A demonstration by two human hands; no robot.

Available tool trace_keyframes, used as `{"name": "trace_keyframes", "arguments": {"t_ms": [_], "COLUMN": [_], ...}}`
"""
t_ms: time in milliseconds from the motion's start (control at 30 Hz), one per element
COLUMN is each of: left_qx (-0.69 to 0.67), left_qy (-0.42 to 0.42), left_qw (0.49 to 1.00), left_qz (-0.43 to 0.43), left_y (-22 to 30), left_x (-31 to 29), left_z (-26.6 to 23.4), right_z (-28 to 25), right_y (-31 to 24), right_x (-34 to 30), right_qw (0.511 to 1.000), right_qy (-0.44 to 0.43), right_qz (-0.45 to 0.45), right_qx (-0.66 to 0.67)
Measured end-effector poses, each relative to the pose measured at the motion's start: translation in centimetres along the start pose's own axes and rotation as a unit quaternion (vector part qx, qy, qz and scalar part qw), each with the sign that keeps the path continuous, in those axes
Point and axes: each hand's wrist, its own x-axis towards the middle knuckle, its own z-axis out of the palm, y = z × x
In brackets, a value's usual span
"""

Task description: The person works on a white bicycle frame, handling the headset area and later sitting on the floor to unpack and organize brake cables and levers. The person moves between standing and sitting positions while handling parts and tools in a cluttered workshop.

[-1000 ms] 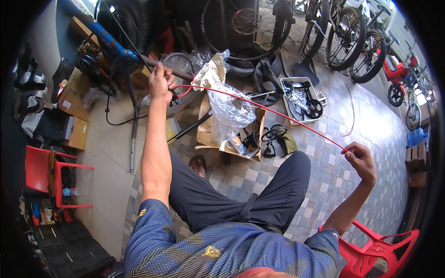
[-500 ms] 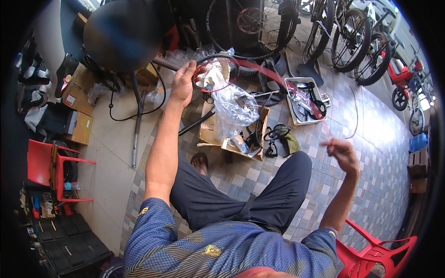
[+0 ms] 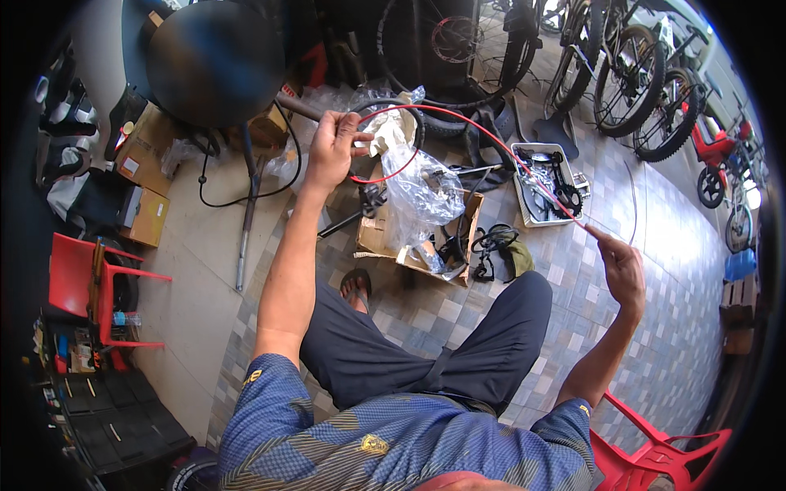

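Observation:
A thin red cable housing [image 3: 483,129] arcs from my left hand [image 3: 332,151] across to my right hand [image 3: 622,268]. My left hand is raised at the centre left, its thumb and fingers closed around the housing, which also loops below it. On the right, my right hand pinches the far end of the housing between thumb and fingertips. Beyond that hand a thin grey wire [image 3: 634,196] curves over the tiles; whether it joins the housing is unclear. Below the red arc stands an open cardboard box [image 3: 372,237] with clear plastic wrap [image 3: 422,192] and dark parts.
A white tray [image 3: 550,219] of tools and parts stands right of the box, an olive pouch [image 3: 518,258] nearer me. Several bicycles [image 3: 626,82] line the far right. A metal stand leg [image 3: 246,221] and red chair [image 3: 70,278] are left; another red chair [image 3: 655,458] is right.
The red housing was blurred in motion and now forms a clear arc. My right hand, blurred before, has steadied slightly to the right with the housing's end pinched in it.

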Motion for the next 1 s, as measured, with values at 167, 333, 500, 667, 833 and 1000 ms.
{"name": "trace_keyframes", "arguments": {"t_ms": [167,333,500,667,833,1000], "left_qx": [0.247,0.33,0.331,0.237,0.209,0.134], "left_qy": [0.011,-0.026,-0.132,-0.205,-0.242,-0.27], "left_qw": [0.95,0.91,0.898,0.947,0.947,0.952], "left_qz": [0.191,0.249,0.258,0.066,0.035,0.052], "left_y": [-0.3,0.2,1.2,3.8,4.6,5.1], "left_x": [-0.1,-0.6,-3.0,-4.0,-3.5,-3.5], "left_z": [0.8,1.8,6.4,7.6,6.1,6.3], "right_z": [1.2,3.0,10.6,15.7,14.3,11.9], "right_y": [0.3,-3.4,-10.1,-15.5,-17.0,-17.5], "right_x": [-0.3,1.3,3.6,6.4,8.0,6.5], "right_qw": [0.986,0.981,0.979,0.951,0.896,0.908], "right_qy": [-0.088,-0.082,0.007,0.189,0.28,0.32], "right_qz": [-0.093,-0.124,-0.107,-0.178,-0.345,-0.27], "right_qx": [0.108,0.123,0.172,0.166,0.016,-0.022]}}
